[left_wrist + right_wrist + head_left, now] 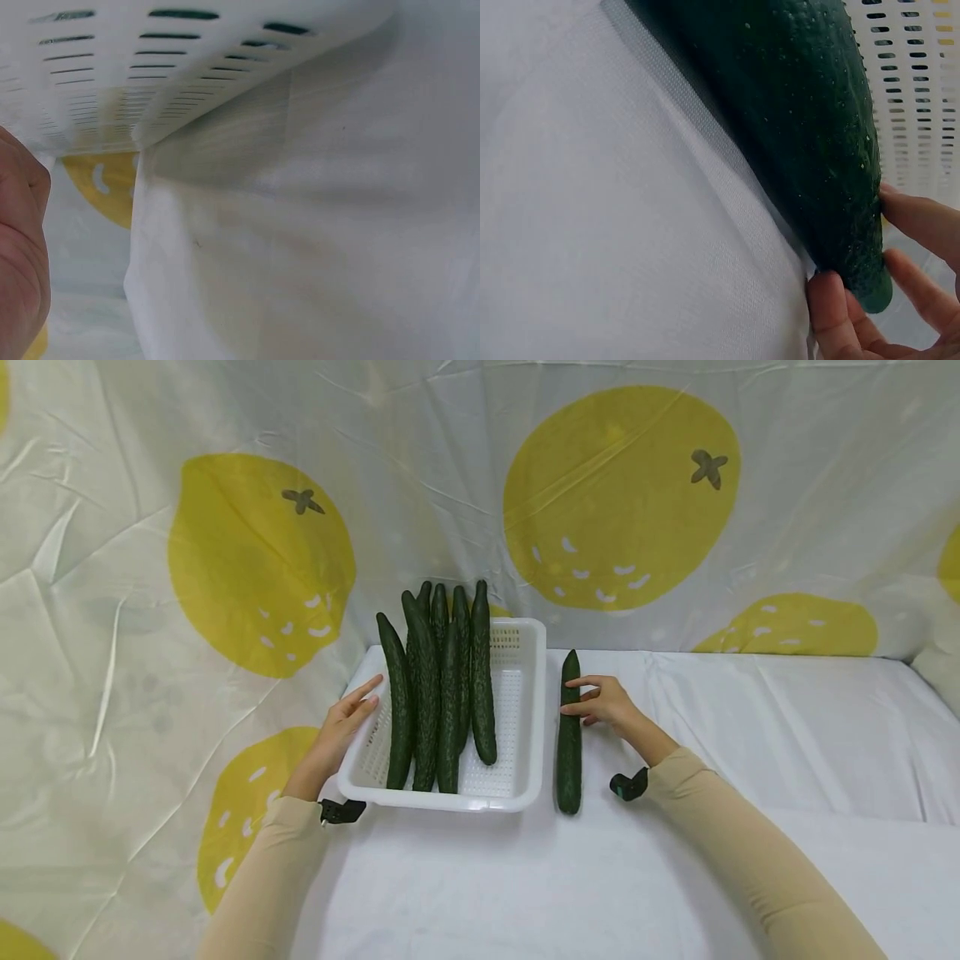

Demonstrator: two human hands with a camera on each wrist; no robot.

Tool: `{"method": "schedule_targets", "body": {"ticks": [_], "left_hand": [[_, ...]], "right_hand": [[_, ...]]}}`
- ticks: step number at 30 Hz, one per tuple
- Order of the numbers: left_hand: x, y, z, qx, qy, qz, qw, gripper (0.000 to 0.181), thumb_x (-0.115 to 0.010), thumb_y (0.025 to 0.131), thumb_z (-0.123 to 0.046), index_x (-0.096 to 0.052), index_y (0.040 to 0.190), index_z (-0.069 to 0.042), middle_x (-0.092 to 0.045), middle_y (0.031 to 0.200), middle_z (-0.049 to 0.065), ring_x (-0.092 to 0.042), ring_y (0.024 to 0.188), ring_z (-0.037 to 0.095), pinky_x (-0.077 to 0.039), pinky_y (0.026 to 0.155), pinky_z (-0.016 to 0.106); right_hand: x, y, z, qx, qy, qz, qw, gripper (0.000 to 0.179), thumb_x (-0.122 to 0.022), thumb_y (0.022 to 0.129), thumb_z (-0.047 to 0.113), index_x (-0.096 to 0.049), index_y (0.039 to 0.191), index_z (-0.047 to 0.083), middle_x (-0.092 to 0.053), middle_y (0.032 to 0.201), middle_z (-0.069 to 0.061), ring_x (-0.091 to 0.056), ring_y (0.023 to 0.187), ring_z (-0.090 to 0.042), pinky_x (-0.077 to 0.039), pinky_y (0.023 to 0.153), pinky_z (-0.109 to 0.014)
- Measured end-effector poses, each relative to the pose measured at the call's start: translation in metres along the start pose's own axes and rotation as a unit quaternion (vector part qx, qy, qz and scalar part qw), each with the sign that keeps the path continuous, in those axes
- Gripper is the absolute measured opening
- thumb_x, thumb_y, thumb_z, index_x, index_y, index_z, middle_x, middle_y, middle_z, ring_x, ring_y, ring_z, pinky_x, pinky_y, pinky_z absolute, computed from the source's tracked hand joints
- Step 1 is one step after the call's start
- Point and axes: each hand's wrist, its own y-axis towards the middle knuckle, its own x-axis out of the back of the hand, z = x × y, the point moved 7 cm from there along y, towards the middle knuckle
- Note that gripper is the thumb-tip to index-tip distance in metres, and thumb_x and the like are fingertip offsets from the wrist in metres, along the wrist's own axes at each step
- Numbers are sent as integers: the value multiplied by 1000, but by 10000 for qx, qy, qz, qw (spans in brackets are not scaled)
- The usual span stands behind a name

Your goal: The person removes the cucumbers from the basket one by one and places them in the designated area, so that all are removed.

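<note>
A dark green cucumber (569, 760) lies lengthwise on the white cloth, just right of the basket. My right hand (606, 703) pinches it near its far end; in the right wrist view, the fingers (924, 225) are on both sides of the cucumber (802, 120). Several more cucumbers (425, 693) lean side by side in a white plastic basket (531, 718), their far tips rising over its back rim. My left hand (337, 735) is at the basket's left side with its fingers extended. Whether it touches the wall is hard to tell.
A white cloth (480, 885) covers the table. Close behind the basket hangs a pale curtain (427, 460) printed with yellow lemons, and it continues along the left side. The basket's slotted wall (165, 82) overhangs the cloth in the left wrist view.
</note>
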Motion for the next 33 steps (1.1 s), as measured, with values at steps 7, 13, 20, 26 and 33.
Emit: {"method": "schedule_targets", "body": {"ticks": [7, 13, 20, 26, 33], "left_hand": [[-1, -1, -2, -141, -10, 45, 9999, 54, -47, 107, -28, -33, 157, -13, -44, 145, 25, -53, 110, 16, -50, 83, 21], [0, -1, -2, -203, 24, 11, 9998, 53, -47, 108, -27, -34, 156, -12, -48, 139, 24, -55, 106, 12, -50, 82, 22], [-1, -2, -1, -201, -32, 41, 9998, 53, -47, 108, -27, -34, 157, -12, -55, 128, 19, -58, 99, 9, -52, 80, 24], [-1, -2, -1, -231, -107, 78, 9996, 53, -47, 108, -26, -32, 157, -11, -49, 137, 22, -57, 103, 9, -52, 82, 24], [0, -1, -1, -208, -80, 51, 9997, 53, -47, 108, -27, -33, 157, -12, -45, 140, 28, -57, 104, 10, -52, 82, 25]], "right_hand": [[4, -3, 0, -25, -118, -6, 9999, 62, -81, 84, 7, -55, 140, -1, -52, 129, -34, -65, 73, -18, -58, 70, -36], [9, -5, 2, 2, -106, -23, 9999, 60, -80, 85, 5, -54, 139, -3, -58, 117, -28, -64, 77, -23, -58, 72, -38], [17, -10, 7, 105, 6, -97, 9999, 60, -80, 85, 6, -54, 138, -5, -65, 100, -19, -68, 71, -25, -58, 72, -41], [23, -13, 23, 314, 150, -159, 9993, 58, -77, 87, 6, -52, 138, -7, -61, 103, -21, -67, 80, -32, -57, 79, -46], [31, -15, 50, 501, 221, -148, 9984, 58, -74, 90, 7, -50, 140, -7, -55, 113, -27, -66, 76, -23, -54, 85, -49]]}}
